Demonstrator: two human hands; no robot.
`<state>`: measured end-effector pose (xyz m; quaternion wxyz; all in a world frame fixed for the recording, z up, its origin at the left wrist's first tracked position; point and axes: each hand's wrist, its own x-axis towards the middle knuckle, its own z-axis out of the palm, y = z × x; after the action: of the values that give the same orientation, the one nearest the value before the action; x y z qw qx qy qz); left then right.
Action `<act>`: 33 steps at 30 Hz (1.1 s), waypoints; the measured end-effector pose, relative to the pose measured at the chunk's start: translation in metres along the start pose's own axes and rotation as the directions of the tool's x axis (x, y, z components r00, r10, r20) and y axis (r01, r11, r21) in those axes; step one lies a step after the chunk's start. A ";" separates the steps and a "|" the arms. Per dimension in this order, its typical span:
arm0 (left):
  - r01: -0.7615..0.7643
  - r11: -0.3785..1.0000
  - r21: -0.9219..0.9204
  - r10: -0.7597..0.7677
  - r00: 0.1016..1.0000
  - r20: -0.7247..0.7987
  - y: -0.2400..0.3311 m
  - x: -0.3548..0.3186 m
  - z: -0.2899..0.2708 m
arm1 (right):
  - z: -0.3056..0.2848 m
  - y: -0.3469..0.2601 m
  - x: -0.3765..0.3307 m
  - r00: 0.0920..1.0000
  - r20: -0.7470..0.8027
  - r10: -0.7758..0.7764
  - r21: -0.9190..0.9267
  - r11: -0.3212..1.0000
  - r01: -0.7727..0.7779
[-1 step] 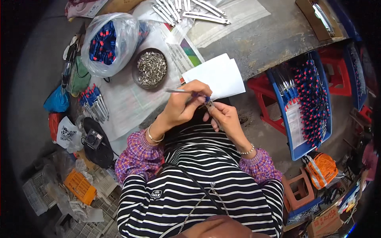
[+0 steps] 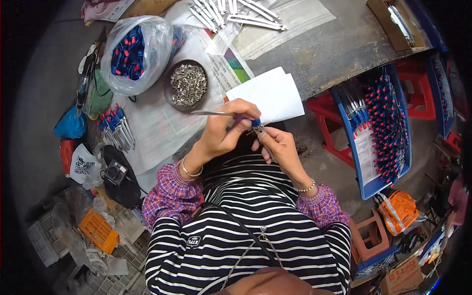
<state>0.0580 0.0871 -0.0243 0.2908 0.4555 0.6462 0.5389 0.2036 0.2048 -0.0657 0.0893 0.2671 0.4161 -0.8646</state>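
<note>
My left hand [image 2: 223, 130] is closed round a slim metal rod with a blue end [image 2: 209, 113]; the rod sticks out leftward past the knuckles, and its blue end points toward my other hand. Fingers bent, my right hand [image 2: 281, 147] pinches a small metal piece [image 2: 259, 129] right beside that blue end. Whether the two parts touch is too small to tell. Just behind my hands lie white paper sheets [image 2: 270, 96]. A dark round bowl [image 2: 168, 93] heaped with small silver metal pieces stands to the left.
On the left are a plastic bag of blue-and-red parts [image 2: 152, 64] and a bundle of blue, red and silver pieces [image 2: 117, 130]. White metal strips [image 2: 255, 20] lie at the back. A blue tray [image 2: 365, 184] of similar pieces rests by a red stool [image 2: 327, 118] on the right.
The rod in my left hand has shifted a little leftward, and more of its blue end shows. My right hand stays in place.
</note>
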 end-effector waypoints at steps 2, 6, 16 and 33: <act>-0.122 0.990 -0.067 0.116 0.990 -0.083 0.005 0.001 -0.006 | 0.000 -0.001 0.001 1.000 -0.007 0.011 0.006 1.000 -0.010; -0.405 0.914 0.028 0.402 0.894 -0.199 0.019 0.001 -0.007 | -0.002 0.000 0.003 1.000 -0.006 0.008 0.005 1.000 -0.008; -0.128 0.981 -0.144 0.103 0.980 -0.171 -0.014 -0.016 -0.002 | 0.001 -0.001 0.000 1.000 -0.009 -0.010 -0.031 0.999 0.010; 0.270 0.573 0.774 -0.143 0.963 -0.230 0.013 -0.102 -0.105 | 0.041 -0.018 -0.011 0.989 0.145 -0.007 -0.120 0.992 0.025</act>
<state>0.0129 -0.0501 0.0032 0.0704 0.4188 0.8860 0.1861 0.1899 0.1846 -0.0269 0.1282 0.1944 0.4624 -0.8555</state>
